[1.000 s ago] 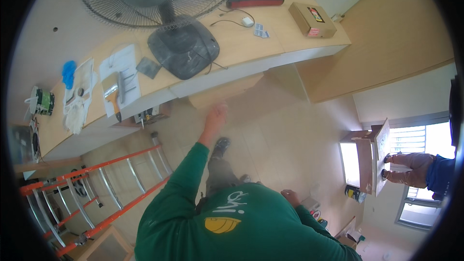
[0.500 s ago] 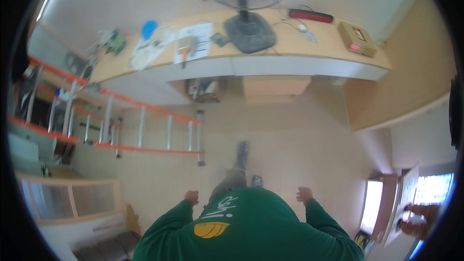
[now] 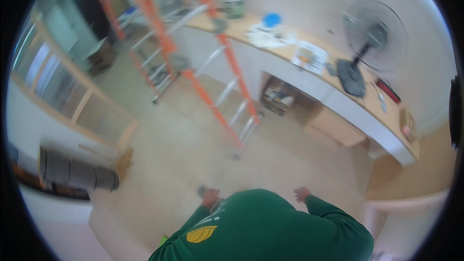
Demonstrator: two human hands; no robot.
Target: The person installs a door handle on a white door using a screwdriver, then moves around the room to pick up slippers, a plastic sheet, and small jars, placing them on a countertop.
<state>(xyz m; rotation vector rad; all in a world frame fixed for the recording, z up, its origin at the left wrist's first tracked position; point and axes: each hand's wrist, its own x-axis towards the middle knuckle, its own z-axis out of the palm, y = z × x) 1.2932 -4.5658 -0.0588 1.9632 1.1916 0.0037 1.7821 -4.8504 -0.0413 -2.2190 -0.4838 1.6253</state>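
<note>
My left hand [image 3: 210, 197] hangs low in front of my body over the floor, loosely open, with nothing seen in it. My right hand [image 3: 302, 194] is on the other side of my green-sleeved body, its fingers a little apart and also without any object. Neither hand touches anything. Ahead and to the left stands an orange stepladder [image 3: 207, 97] with silver rungs, nearest to my left hand but well apart from it. Part of a shoe [image 3: 201, 191] shows beside my left hand. Motion blurs the picture and hides the finer finger details.
A long counter [image 3: 333, 84] bears a standing fan [image 3: 352, 75], a blue round thing [image 3: 271, 20], a white cloth [image 3: 270, 37], a paper sheet [image 3: 316, 58], a pail [image 3: 234, 7] and a cardboard box [image 3: 407, 123]. A dark cushioned seat [image 3: 79, 170] and framed glass panels [image 3: 63, 87] stand left.
My view has turned left, so the ladder appears closer to the middle and the counter and fan farther right. My left hand is slightly farther right in view. Both hands remain empty.
</note>
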